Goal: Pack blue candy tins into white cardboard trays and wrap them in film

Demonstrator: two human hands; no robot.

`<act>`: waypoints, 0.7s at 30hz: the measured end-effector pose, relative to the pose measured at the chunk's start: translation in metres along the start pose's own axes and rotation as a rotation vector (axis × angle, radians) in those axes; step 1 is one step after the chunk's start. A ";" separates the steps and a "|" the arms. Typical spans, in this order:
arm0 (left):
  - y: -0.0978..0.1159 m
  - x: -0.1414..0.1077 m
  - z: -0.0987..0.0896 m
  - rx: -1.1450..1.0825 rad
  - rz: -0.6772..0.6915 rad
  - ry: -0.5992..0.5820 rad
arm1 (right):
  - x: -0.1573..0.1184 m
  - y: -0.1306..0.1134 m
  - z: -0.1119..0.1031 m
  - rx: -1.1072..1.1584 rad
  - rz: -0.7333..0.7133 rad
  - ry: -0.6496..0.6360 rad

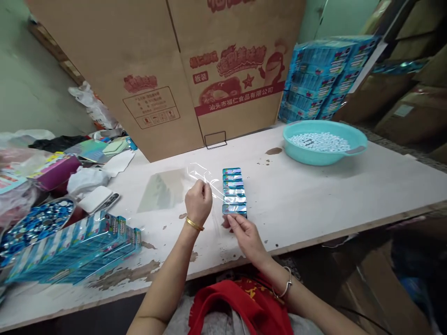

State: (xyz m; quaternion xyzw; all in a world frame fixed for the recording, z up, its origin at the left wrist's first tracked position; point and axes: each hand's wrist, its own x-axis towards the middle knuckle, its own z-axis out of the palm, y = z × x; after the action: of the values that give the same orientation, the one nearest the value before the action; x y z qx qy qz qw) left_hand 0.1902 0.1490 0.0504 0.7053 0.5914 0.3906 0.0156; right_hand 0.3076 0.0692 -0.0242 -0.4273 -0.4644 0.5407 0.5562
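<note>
Head view: right hand (pixel 247 238), fingertips at the near end of a row of six small blue boxes (pixel 233 191) on white table (pixel 300 200); whether pinching, cannot tell. Left hand (pixel 198 201), fingers curled tight on clear film (pixel 196 171), beside row. Beyond: turquoise basin (pixel 317 157); large carton (pixel 167 60).

This looks like a packing workshop. A big cardboard box (pixel 167 56) with red printing stands on a worn table (pixel 314 204). Shiny blue packs (pixel 310 79) sit in a stack, brown boxes (pixel 415 121) crowd the right side, and a tub (pixel 310 157) holds many little white bits (pixel 328 141).
</note>
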 end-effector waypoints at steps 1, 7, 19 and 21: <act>0.006 0.001 0.001 -0.067 -0.008 -0.008 | -0.001 -0.004 -0.008 0.008 -0.021 0.016; 0.075 0.027 0.035 -0.911 -0.197 -0.172 | -0.007 -0.086 -0.082 -0.249 -0.380 0.265; 0.062 0.020 0.084 -0.910 -0.197 -0.101 | 0.017 -0.076 -0.149 -1.289 -0.612 0.207; 0.010 0.019 0.080 -0.721 -0.320 0.093 | 0.033 -0.016 -0.147 -1.181 -0.448 0.126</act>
State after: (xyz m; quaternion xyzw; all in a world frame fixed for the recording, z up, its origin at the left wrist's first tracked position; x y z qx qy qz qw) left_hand 0.2439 0.1970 0.0100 0.5350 0.5190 0.5974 0.2960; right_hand 0.4539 0.1054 -0.0366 -0.5857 -0.7289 0.0376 0.3525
